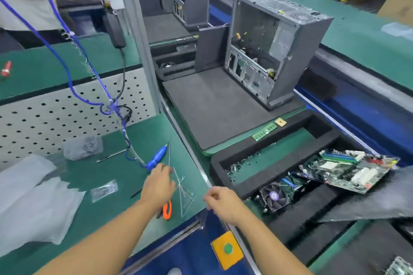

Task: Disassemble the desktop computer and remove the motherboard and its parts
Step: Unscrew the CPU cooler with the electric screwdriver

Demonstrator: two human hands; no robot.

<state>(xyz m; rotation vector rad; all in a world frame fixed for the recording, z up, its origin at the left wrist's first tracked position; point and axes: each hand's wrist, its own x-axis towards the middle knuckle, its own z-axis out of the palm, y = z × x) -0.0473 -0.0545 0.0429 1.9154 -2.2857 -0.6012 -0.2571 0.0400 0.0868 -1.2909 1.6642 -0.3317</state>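
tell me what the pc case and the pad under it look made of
pc case: seemingly sheet metal, matte grey paint outside, bare silvery punched panels inside. pad: probably dense foam, dark grey, matte, thick with cleanly cut edges.

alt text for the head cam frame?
A person's left hand is beside a blue screwdriver on a green bench, right hand at its edge. An open computer case stands on grey foam; a motherboard and fan lie in a foam tray.

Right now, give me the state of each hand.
Left hand: over the green mat, fingers hidden; cannot tell.
Right hand: fingers curled; whether they pinch anything cannot be told.
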